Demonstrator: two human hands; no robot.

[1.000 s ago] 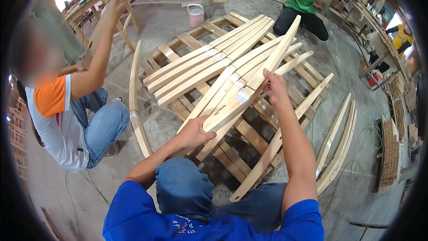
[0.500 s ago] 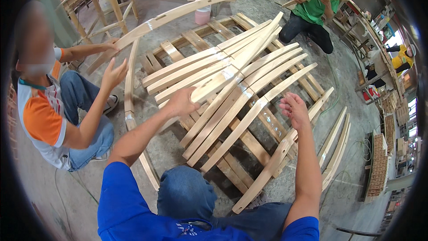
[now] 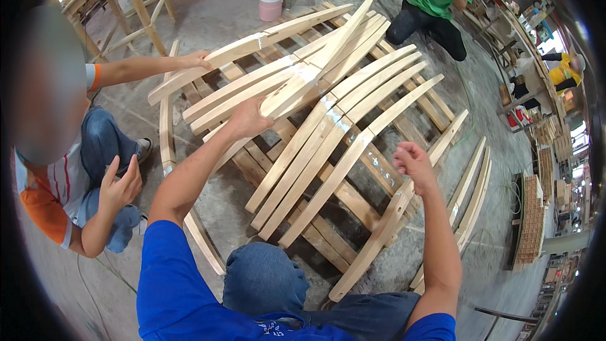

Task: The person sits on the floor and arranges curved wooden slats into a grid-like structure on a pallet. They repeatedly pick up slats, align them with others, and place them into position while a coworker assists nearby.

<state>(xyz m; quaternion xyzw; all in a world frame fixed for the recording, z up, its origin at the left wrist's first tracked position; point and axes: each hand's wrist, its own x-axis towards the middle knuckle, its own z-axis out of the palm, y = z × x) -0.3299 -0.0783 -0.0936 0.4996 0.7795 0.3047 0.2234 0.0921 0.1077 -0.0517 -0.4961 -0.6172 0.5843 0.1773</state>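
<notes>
My left hand [image 3: 251,119] is closed around the near end of a pale curved wooden slat [image 3: 315,69], which lies slantwise across other slats. My right hand [image 3: 415,165] hangs in the air with loosely bent fingers, thumb apart, and nothing in it. Just below it is a curved slat with a hole near its end [image 3: 372,246]. Between my hands, several bent slats [image 3: 322,151] with whitish marks at their joints rest side by side on a wooden pallet [image 3: 350,196]. At the left, a co-worker's hand [image 3: 196,60] grips another curved slat [image 3: 230,52].
A person in green [image 3: 435,3] holds a slat at the far right. Two more slats [image 3: 470,196] lie on the floor at the right, and one jointed slat [image 3: 166,120] beside the left co-worker. A pink bucket [image 3: 270,6] stands behind the pallet.
The left co-worker's slat has come down and right onto the pile; one of that person's hands has let go and dropped. My left hand keeps its slat; my right hand stays raised.
</notes>
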